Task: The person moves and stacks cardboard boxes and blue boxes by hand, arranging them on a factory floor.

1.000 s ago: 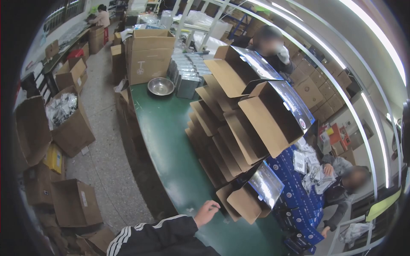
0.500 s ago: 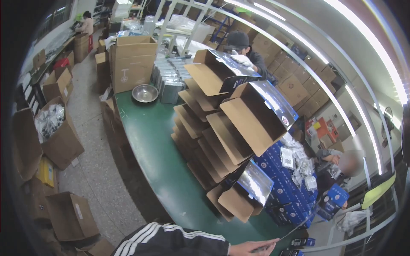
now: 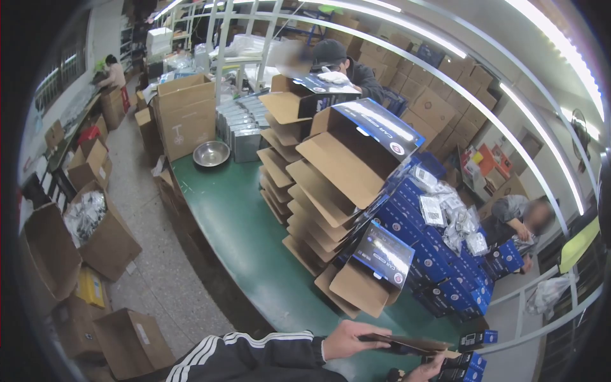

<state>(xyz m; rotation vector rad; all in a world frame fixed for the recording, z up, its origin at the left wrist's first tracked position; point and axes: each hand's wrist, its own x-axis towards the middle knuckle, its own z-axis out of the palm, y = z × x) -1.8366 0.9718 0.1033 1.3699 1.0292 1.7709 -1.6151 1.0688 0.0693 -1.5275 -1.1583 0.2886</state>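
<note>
My left hand [image 3: 347, 339], in a black sleeve with white stripes, pinches one end of a flat folded cardboard box [image 3: 407, 344] above the bench's near edge. At the other end, my right hand [image 3: 429, 369] has its fingers on the cardboard; part of this hand is cut off by the frame's bottom. The piece is seen nearly edge-on, dark on one side and brown on the other. Just beyond it, an open blue box [image 3: 384, 254] lies on its side, its brown flaps facing left. Small blue boxes [image 3: 468, 366] sit beside my right hand.
Stacked open boxes [image 3: 350, 167] rise from the green bench [image 3: 219, 207], with a metal bowl [image 3: 211, 155] farther back. Closed blue boxes [image 3: 439, 267] carry plastic-wrapped parts [image 3: 455, 216]. Co-workers stand behind the stack and at right. Cartons [image 3: 130, 344] line the floor at left.
My left hand has moved up and left in view. The cardboard has swung from a thin edge-on line to a broader face, and my right hand has come into view at its end.
</note>
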